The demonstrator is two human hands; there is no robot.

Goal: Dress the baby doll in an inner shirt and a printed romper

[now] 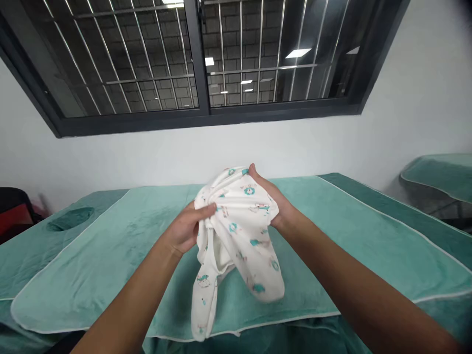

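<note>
A small white baby garment with teal and pink animal prints hangs bunched between my two hands, above the green bed cover. My left hand grips its gathered left side, thumb pressed on top of the cloth. At the upper right edge, my right hand holds the fabric with the thumb up; its other fingers are hidden behind the cloth. What looks like a sleeve or leg dangles at the lower left, and a wider part drapes at the lower right.
A light green plush cover with white piping lies over a darker green one on the bed. A dark oval hole shows at left, beside a black and red item. Behind are a white wall and a barred window; another green-covered surface stands right.
</note>
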